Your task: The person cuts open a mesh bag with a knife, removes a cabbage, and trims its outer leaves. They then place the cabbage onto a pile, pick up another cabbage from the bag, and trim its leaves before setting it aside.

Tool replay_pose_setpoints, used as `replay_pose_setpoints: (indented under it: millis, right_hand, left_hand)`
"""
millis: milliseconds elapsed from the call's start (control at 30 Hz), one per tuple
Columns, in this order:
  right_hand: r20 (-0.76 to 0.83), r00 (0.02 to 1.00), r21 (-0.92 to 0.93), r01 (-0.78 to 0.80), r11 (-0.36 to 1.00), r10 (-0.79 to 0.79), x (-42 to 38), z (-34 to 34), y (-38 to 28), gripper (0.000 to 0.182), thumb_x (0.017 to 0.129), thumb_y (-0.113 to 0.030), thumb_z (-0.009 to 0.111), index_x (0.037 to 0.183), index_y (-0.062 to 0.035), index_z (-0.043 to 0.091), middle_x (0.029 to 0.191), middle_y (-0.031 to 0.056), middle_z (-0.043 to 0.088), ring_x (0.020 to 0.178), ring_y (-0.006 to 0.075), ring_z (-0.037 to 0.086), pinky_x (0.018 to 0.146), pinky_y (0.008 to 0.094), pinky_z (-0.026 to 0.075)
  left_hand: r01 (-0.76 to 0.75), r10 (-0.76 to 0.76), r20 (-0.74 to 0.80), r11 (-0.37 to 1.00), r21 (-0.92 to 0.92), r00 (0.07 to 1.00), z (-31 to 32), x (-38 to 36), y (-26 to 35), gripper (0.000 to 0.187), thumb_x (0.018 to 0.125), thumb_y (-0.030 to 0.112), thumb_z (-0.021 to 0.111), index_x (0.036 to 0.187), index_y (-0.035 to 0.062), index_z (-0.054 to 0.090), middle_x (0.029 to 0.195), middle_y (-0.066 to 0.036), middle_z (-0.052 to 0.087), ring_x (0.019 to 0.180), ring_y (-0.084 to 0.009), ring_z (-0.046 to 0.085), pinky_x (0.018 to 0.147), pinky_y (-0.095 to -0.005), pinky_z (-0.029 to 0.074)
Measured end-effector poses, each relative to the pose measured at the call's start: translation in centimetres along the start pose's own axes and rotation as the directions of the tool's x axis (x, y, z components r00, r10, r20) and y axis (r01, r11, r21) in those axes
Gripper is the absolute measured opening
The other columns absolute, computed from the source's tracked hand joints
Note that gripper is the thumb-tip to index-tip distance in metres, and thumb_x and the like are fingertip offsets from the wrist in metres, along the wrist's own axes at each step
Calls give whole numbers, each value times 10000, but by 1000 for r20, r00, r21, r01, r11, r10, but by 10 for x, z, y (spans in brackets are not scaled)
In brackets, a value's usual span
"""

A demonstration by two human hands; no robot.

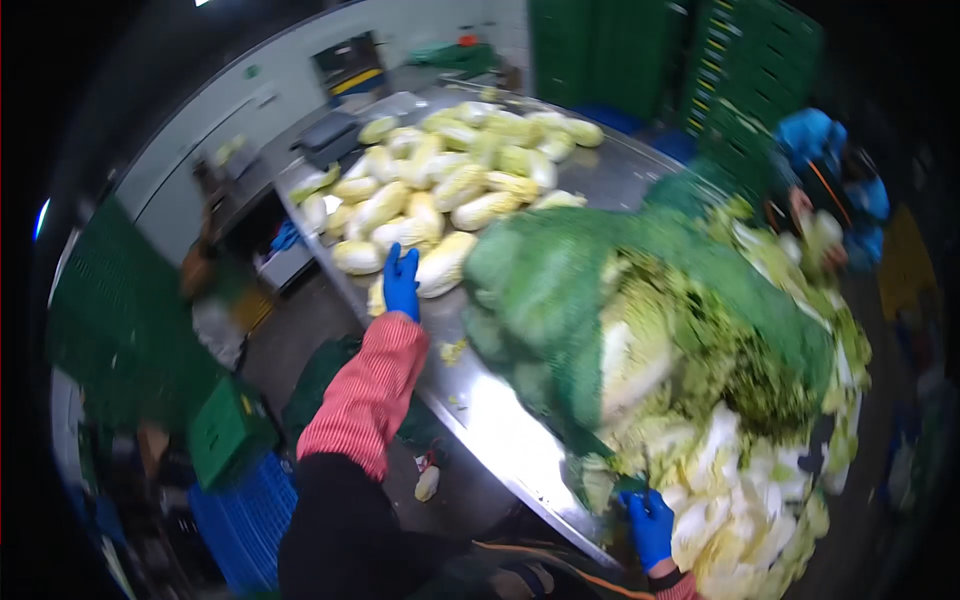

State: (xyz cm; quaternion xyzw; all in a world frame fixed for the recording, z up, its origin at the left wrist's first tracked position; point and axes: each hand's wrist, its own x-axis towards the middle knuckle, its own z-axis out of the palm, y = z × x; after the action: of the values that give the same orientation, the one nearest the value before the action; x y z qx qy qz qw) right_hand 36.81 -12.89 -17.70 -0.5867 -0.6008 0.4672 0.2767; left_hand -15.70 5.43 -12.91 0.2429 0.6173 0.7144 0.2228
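Note:
My left hand (402,287), in a blue glove, reaches to the near edge of a pile of trimmed napa cabbages (462,187). Its fingers are stretched out and apart, beside a pale napa cabbage (445,265). Lower right, my right hand (650,527), also gloved in blue, is closed next to loose cabbage leaves (735,510). What it grips is too dark and small to make out. Between the hands a green mesh sack (545,290) lies open on the metal table (500,405). Untrimmed napa cabbage (635,355) with leafy tops shows in its opening.
A co-worker in blue sleeves (812,135) handles cabbage across the table at right. Green crates (750,70) are stacked behind. At left stand a green crate (230,430) and a blue crate (245,520). A cabbage piece (427,484) lies on the floor.

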Motion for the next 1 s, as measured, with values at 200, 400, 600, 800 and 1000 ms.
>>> replay_pose_setpoints:
  millis: [200, 400, 600, 800, 1000]
  right_hand:
    - [150, 984, -487, 160, 859, -99, -49, 9, 12, 522, 889, -423, 584, 1319, -136, 512, 1046, 141, 666, 868, 337, 656, 707, 433, 526]
    - [121, 992, -442, 82, 893, -31, -73, -9, 71, 530, 883, -434, 567, 1310, -129, 497, 964, 157, 662, 815, 331, 656, 672, 457, 522]
    - [23, 993, -429, 111, 896, -112, -98, -47, 130, 243, 901, -229, 503, 1093, -110, 593, 831, 120, 655, 710, 302, 657, 579, 472, 510]
    - [-268, 941, -236, 145, 961, -208, -127, -95, 208, 200, 895, -193, 508, 1025, -117, 639, 955, 125, 664, 856, 281, 654, 748, 394, 527]
    - [-430, 889, -349, -2, 937, -158, -159, -216, 275, 300, 859, -243, 579, 1109, -83, 624, 967, 118, 660, 891, 279, 640, 791, 399, 504]
  left_hand:
    - [-250, 310, 902, 938, -239, 302, 95, -254, 56, 434, 855, 66, 649, 1272, -7, 554, 1272, -149, 589, 1120, -196, 581, 897, -328, 486]
    - [-514, 47, 996, 858, -1, 77, 212, -422, -49, 894, 783, 433, 741, 1468, 60, 305, 1384, -262, 448, 1279, -388, 439, 1062, -427, 351]
    - [-705, -325, 877, 524, 478, 353, 291, -507, -111, 1009, 744, 742, 576, 1518, 221, 190, 1419, -368, 301, 1290, -491, 365, 1048, -506, 345]
    - [-626, -342, 851, 577, 525, 398, 326, -587, -123, 928, 789, 671, 587, 1512, 224, 217, 1182, -399, 499, 1075, -511, 532, 930, -497, 425]
    - [-336, -288, 936, 877, 343, 205, 404, -715, -106, 1001, 811, 555, 667, 1527, 118, 120, 1479, -323, 264, 1377, -414, 290, 1116, -429, 259]
